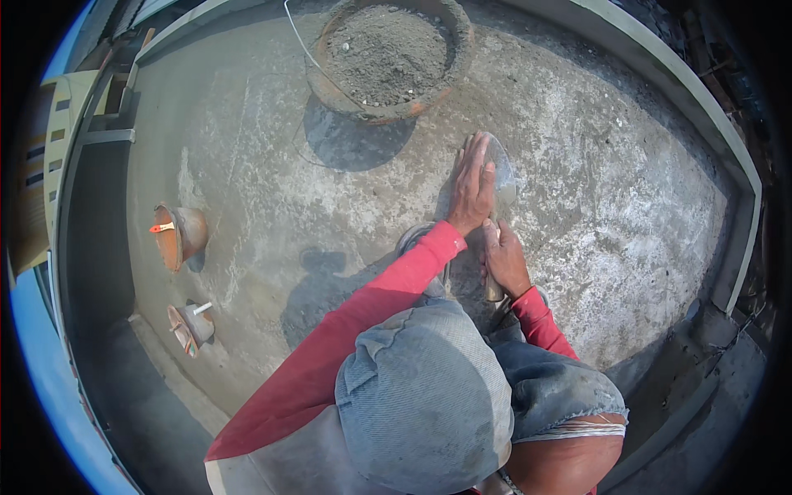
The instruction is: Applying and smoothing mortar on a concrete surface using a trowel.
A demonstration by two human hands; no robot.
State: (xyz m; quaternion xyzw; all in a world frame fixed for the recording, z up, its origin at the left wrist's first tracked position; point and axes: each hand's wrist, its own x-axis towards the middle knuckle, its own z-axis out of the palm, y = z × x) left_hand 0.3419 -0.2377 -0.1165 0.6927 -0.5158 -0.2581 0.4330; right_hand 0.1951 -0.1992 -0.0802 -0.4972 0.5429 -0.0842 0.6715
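Note:
My right hand (509,262) is closed around the wooden handle (493,289) of a trowel. Its pale metal blade (503,175) points away from me, low over the rough concrete floor (577,223). Along the blade's left side lies my left hand (472,188), fingers stretched out and close together, thumb against the metal. Part of the blade is hidden under that hand. Beyond both hands stands a wide round tub (388,113) with a thin wire handle. Grey, crumbly mortar mix (392,58) fills it.
To the left are a small orange-brown bucket (194,233) with an orange-handled brush (162,227) and another small container (192,327) with a white stick. A low concrete wall (685,82) curves along the far and right sides. My bent knees (425,396) fill the near middle.

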